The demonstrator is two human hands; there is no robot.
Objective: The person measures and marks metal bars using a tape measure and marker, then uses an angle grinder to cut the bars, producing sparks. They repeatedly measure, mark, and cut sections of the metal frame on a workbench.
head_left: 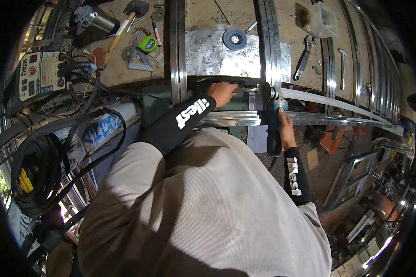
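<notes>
My right hand (286,127) is wrapped round the body of a teal and black angle grinder (273,131), held upright at the near edge of the bench. Its dark disc (265,93) is at the head end, facing left. From the left, my left hand (223,93) grips a slim metal tool (245,89) that reaches to the disc's centre. Its exact kind is too small to tell. Just beneath the grinder head run shiny square metal tubes (231,119).
A flap disc (235,39) lies on a metal sheet (203,55) ahead. A hammer (120,34), a green tape measure (148,44) and a square (138,62) lie far left. An adjustable wrench (303,59) and a clear plastic box (323,23) are at right. A welding machine (40,71) with cables stands left.
</notes>
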